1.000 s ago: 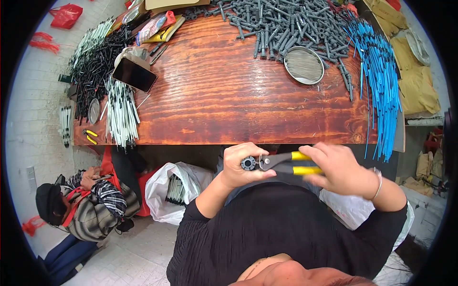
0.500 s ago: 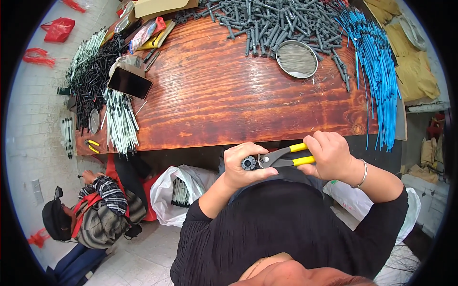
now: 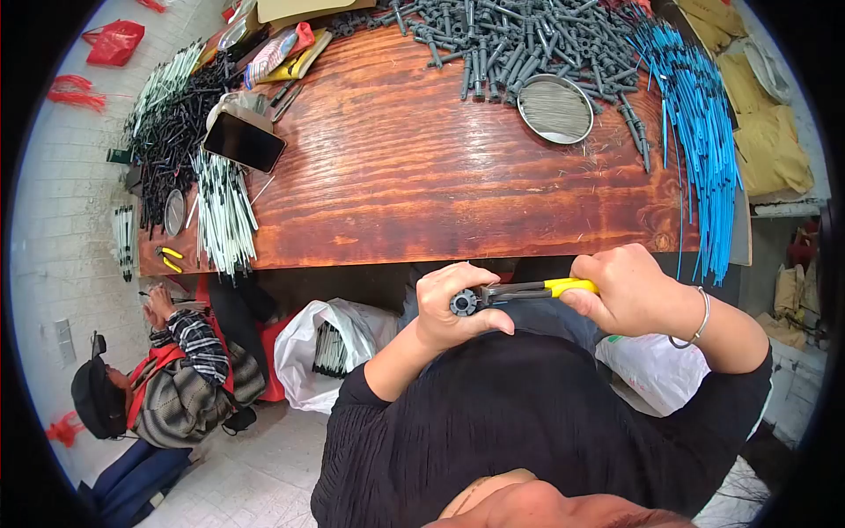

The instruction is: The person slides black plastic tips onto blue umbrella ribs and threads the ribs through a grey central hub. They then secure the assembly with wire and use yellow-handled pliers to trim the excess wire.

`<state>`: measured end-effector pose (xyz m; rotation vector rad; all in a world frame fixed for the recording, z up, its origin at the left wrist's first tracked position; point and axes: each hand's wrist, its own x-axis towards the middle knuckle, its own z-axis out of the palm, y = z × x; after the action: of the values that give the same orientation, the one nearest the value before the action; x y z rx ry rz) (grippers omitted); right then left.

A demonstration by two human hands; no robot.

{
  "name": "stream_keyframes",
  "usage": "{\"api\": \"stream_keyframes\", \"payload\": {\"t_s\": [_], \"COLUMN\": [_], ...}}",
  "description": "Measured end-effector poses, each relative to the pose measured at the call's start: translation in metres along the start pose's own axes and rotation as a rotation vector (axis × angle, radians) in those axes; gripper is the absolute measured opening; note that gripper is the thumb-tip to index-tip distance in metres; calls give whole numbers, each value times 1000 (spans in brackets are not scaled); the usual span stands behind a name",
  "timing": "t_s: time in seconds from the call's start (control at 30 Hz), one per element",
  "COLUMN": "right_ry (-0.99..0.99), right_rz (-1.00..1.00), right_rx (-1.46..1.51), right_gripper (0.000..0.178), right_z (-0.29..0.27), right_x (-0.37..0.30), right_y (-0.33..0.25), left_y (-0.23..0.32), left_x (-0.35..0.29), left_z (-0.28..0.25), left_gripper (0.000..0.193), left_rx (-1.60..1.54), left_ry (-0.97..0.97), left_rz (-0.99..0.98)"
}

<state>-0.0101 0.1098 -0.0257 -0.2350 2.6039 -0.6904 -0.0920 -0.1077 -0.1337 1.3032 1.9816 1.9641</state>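
Both hands lower now, below table edge (image 3: 458,257): left hand (image 3: 458,308) around grey part (image 3: 464,303), right hand (image 3: 620,286) gripping yellow-handled pliers (image 3: 537,289).

Black long-sleeve top, plain knit, no print that I can see. Sleeves pushed up toward my elbows on both arms, forearms bare. My left hand (image 3: 453,308) has nothing on it, no rings visible. Right hand (image 3: 627,289): thin silver bangle (image 3: 697,322) at the wrist. No gloves on either one.
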Motion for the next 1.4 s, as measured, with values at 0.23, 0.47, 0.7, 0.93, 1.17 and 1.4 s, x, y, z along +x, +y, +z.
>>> {"api": "stream_keyframes", "payload": {"t_s": [0.23,0.47,0.7,0.93,1.17,1.4], "right_ry": [62,259,232,259,220,78], "right_rz": [-6,39,48,80,-7,-87], "right_rx": [101,168,124,80,124,331], "right_gripper": [30,35,40,35,30,23], "right_z": [24,64,68,64,66,61], "right_x": [5,7,4,4,9,19], "right_y": [2,10,9,5,25,35], "left_y": [1,-5,-4,-1,-5,-5], "left_x": [-4,-9,-8,-5,-6,-5], "left_z": [-7,-11,-4,-1,-14,-22], "left_gripper": [74,81,77,73,74,81], "left_rx": [18,24,144,193,29,-73], "left_ry": [126,219,221,230,72,-20], "left_rz": [-90,-60,-32,5,-19,50]}}
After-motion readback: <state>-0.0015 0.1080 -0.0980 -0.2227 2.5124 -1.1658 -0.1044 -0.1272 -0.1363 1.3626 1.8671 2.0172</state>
